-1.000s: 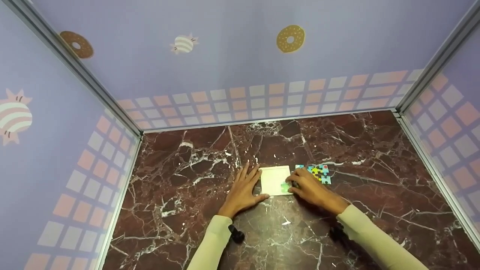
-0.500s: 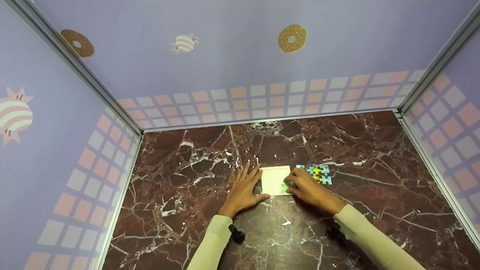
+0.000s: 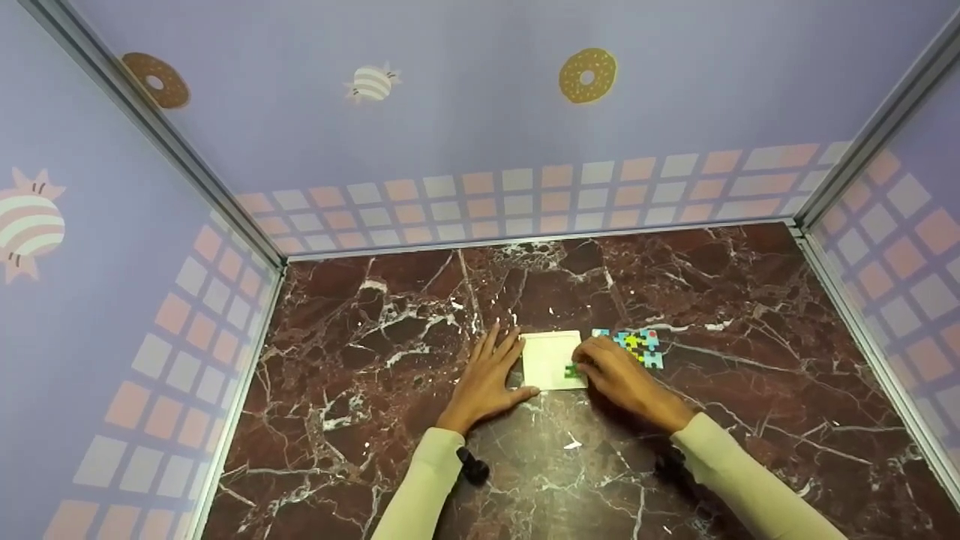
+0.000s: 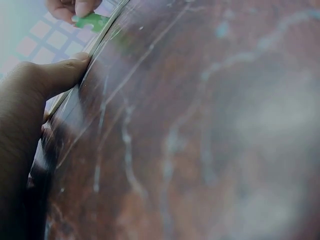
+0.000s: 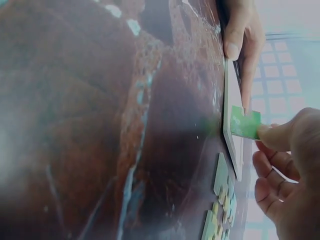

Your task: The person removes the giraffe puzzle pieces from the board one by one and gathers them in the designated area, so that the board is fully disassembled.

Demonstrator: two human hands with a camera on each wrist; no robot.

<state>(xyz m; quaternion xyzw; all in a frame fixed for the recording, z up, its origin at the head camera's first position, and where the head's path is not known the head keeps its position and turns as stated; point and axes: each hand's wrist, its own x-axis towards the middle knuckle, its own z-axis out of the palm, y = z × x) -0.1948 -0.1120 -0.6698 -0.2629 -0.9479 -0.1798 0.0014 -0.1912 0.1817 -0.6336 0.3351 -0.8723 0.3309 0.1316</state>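
Note:
A square, pale puzzle tray with a low rim lies on the table in the head view. My left hand rests at its left side, fingers stretched out along the edge and thumb at the near left corner. Over the tray's right part, my right hand pinches a green jigsaw piece between thumb and fingers. In the right wrist view that piece stands tilted, its far edge close to the tray's surface. The left wrist view shows the left thumb on the tray's edge.
Several blue and yellow jigsaw pieces lie to the right of the tray, partly behind the right hand. The dark red marbled tabletop is bounded by lilac panels at the back and both sides.
The green jigsaw piece, earlier lying flatter near the tray's near right corner, is now tipped up and slightly farther back in my right hand. The left hand has not moved.

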